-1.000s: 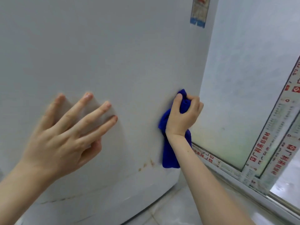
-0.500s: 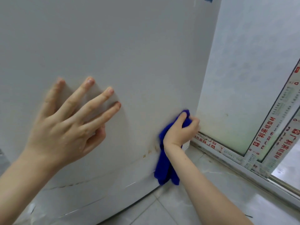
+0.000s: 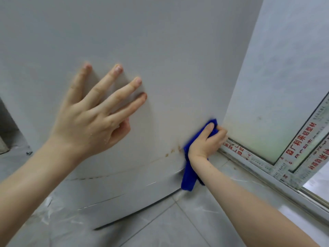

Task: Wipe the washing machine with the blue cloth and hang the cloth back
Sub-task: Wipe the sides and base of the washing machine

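Observation:
The white side panel of the washing machine fills most of the view. My right hand is shut on the blue cloth and presses it against the panel's lower right edge, near some small brown rust spots. The cloth's loose end hangs down past the machine's bottom trim. My left hand lies flat on the panel with its fingers spread, left of the cloth, and holds nothing.
A frosted glass sliding door stands close to the right of the machine, its aluminium frame covered in film with red print. Grey marble floor tiles lie below. A dark gap shows at the far left.
My right hand has slid the cloth down the panel's right edge toward the bottom. The view has tilted down and shows more floor. My left hand stays pressed on the panel.

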Demonstrator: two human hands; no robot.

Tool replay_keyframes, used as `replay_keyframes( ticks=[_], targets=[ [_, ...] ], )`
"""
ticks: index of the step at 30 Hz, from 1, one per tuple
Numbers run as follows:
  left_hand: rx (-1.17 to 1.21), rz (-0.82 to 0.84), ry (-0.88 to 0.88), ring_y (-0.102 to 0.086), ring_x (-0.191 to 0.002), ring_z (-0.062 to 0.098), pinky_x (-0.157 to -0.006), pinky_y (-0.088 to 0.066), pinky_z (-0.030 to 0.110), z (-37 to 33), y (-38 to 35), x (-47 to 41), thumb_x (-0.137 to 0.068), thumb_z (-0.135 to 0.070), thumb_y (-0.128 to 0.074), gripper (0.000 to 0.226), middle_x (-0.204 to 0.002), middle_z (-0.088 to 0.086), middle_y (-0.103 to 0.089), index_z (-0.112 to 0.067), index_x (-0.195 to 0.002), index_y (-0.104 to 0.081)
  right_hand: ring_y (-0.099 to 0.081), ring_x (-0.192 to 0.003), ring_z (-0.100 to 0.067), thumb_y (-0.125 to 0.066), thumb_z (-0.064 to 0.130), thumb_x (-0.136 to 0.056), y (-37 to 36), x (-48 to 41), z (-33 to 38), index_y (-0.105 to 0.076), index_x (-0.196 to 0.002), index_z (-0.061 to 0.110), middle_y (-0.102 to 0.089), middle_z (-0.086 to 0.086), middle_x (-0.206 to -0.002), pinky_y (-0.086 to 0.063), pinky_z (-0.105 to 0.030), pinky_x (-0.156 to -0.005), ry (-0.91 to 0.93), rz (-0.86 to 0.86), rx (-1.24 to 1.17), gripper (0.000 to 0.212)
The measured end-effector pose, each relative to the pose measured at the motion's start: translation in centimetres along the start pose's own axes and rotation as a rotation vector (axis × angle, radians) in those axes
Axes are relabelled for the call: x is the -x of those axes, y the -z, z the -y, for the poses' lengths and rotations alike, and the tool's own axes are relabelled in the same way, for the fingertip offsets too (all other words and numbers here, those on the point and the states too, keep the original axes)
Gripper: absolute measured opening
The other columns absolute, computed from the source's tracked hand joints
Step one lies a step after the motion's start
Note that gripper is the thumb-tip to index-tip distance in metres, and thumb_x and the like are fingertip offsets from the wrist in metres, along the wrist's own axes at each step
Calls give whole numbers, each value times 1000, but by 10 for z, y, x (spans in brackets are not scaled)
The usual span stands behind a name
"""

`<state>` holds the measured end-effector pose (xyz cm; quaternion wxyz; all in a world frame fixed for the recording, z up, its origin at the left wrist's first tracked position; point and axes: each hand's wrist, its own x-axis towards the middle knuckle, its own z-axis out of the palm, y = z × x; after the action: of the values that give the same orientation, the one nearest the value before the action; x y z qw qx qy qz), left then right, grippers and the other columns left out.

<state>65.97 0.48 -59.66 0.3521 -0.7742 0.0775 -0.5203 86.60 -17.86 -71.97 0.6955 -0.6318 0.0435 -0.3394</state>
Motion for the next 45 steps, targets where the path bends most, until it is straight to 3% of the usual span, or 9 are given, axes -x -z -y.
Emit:
replay_keyframes(
  ticks=[4, 13, 17, 21, 25, 31, 34, 39, 45],
  targets=[
    [9, -3, -7, -39, -141, 36, -113, -27, 64, 0, 4, -2, -88, -23, -56, 54, -151, 4, -46, -21, -142, -54, -51, -99, -33, -50, 21, -100, 14, 30, 4, -52, -107, -2, -45, -10, -104, -37, -29, -85, -248, 54, 9, 24],
    [22, 21, -40, -37, -143, 34, -115, -26, 62, 3, 2, 1, -91, -20, -53, 51, -153, 3, -44, -20, -142, -53, -47, -90, -21, -57, 14, -95, -19, 23, 96, -57, -100, 0, -50, -3, -98, -37, -23, -84, 286, 2, -111, 15],
    [16, 31, -34, -38, -142, 35, -116, -25, 61, 1, 3, 1, -90, -19, -51, 51, -153, 3, -44, -18, -141, -54, -52, -98, -34, -53, 19, -98, -8, 26, 47, -56, -106, -4, -55, -24, -105, -36, -30, -82, -90, -33, -24, 24],
    [17, 29, -28, -40, -141, 35, -116, -25, 61, 1, 5, -1, -89, -19, -51, 51, -152, 3, -45, -18, -140, -56, -55, -104, -40, -43, 31, -102, 11, 35, 19, -49, -115, 3, -49, -22, -120, -44, -39, -89, -515, -11, 113, 32],
    [17, 43, -37, -40, -141, 34, -115, -26, 61, 0, 7, -1, -88, -18, -52, 51, -152, 3, -45, -17, -139, -56, -51, -99, -36, -52, 17, -98, -7, 39, 71, -56, -106, -4, -54, -25, -107, -30, -31, -81, -182, -71, 8, 23],
    [12, 26, -45, -42, -140, 34, -114, -28, 61, -1, 5, -2, -87, -16, -53, 49, -150, 3, -47, -17, -136, -59, -46, -93, -22, -51, 19, -97, -19, 36, 97, -56, -105, 4, -50, -5, -100, -37, -29, -87, 181, -18, -81, 18],
    [5, 39, -43, -41, -140, 33, -113, -29, 62, 0, 5, -1, -88, -17, -52, 49, -151, 3, -47, -17, -137, -58, -50, -98, -31, -50, 24, -99, -10, 40, 61, -54, -110, 2, -49, -12, -104, -37, -32, -86, 5, 7, -10, 25],
    [9, 52, -41, -42, -140, 33, -112, -30, 61, -1, 8, -3, -88, -18, -51, 50, -151, 3, -47, -17, -138, -57, -53, -107, -44, -39, 37, -102, 21, 63, 0, -44, -122, 8, -44, -23, -128, -39, -39, -87, -616, 122, 249, 36],
    [-8, 65, -46, -42, -140, 33, -114, -29, 60, 0, 10, -3, -89, -17, -51, 50, -151, 3, -47, -16, -139, -56, -52, -100, -39, -44, 30, -100, 2, 63, 46, -45, -113, 7, -35, -4, -106, -46, -42, -85, -307, 111, 47, 26]
  ],
)
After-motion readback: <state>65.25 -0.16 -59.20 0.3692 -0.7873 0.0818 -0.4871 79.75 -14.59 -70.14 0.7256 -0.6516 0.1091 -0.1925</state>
